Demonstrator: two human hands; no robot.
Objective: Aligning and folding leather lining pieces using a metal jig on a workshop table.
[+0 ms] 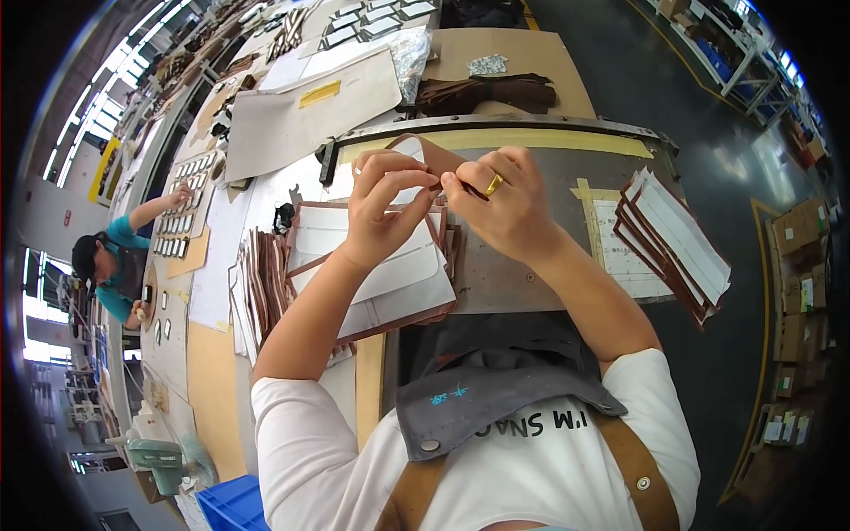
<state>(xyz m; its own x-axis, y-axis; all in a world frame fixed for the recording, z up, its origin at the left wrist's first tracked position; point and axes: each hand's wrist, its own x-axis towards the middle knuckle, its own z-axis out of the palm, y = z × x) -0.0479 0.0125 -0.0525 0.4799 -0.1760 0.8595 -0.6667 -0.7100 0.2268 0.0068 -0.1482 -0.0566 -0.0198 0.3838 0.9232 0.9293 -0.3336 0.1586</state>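
Both my hands are raised over the near part of the bench, fingertips meeting at the edge of a brown leather piece (447, 160) with a pale inner side. My left hand (388, 202) pinches that edge between thumb and fingers. Closed on the same piece from the other side is my right hand (512, 202), with a gold ring on one finger. Any small thing between the fingertips is hidden. Below my left hand lies a pile of brown-edged white panels (390, 296), with more panels (258, 288) standing on edge beside it.
A fanned stack of white-faced brown panels (677, 234) overhangs the bench's right side near a taped paper sheet (620, 248). A metal bar (496, 120) crosses behind my hands. Brown bundled material (487, 94) lies farther back. Another person (115, 265) works at the left; a blue crate (232, 506) is lower left.
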